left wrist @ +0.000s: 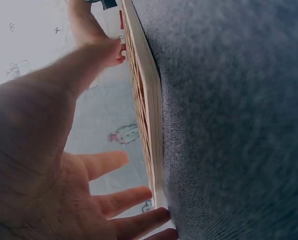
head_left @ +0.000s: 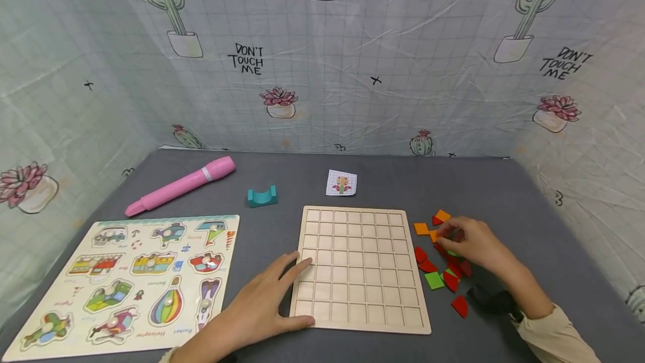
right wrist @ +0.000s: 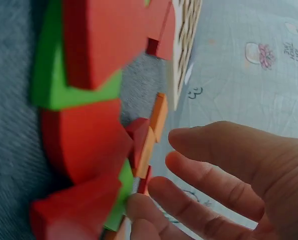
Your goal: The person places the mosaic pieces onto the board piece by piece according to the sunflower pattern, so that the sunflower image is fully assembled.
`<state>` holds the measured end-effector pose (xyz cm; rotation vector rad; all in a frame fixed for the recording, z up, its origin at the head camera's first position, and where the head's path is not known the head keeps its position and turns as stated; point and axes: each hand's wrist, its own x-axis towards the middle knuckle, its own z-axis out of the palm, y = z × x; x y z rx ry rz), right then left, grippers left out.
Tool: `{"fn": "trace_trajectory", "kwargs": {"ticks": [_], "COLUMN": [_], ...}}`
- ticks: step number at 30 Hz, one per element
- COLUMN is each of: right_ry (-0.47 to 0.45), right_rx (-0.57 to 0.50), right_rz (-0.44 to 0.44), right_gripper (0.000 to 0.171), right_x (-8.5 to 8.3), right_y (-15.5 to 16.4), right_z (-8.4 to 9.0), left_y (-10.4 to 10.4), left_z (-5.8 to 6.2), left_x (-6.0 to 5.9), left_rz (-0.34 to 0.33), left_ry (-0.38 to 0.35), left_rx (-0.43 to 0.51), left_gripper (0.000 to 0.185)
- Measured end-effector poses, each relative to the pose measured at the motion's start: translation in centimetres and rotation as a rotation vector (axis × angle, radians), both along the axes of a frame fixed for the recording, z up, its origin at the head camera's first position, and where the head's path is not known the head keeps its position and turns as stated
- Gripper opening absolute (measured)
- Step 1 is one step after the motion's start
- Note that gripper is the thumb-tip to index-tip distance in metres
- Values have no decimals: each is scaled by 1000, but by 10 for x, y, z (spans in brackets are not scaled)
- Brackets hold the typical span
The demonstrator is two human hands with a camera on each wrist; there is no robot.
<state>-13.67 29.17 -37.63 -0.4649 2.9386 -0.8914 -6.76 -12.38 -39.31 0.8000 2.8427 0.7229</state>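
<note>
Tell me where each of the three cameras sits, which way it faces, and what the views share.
Head: worn high, looking forward and down at the grey table; the left hand rests on the wooden grid board, the right hand is on the coloured tiles.
Left wrist: low, looking along the left hand at the grid board's edge; the right hand shows beyond.
Right wrist: near the table, looking past the right hand's fingers at the tiles.
Shared: all show the board.
</note>
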Motion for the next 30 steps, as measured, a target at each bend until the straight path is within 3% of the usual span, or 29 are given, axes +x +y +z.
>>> {"fn": "trace_trajectory", "kwargs": {"ticks": [6, 19, 30], "right_ry": [48, 51, 55], "right_rx": [8, 12, 20], "right_rz": [9, 11, -19], "right_gripper": [18, 15, 22], "right_x": [0, 3, 0], "right_y": [-3, -5, -10], "right_z": [-7, -12, -15], "left_y": [-3, -2, -2], "left_z": [-2, -4, -7], "left_x": [3, 2, 1], "left_rz": [-40, -38, -28], "left_ry": [26, 54, 86], "left_rx": [-22, -40, -53], "left_gripper": [108, 101, 101]}}
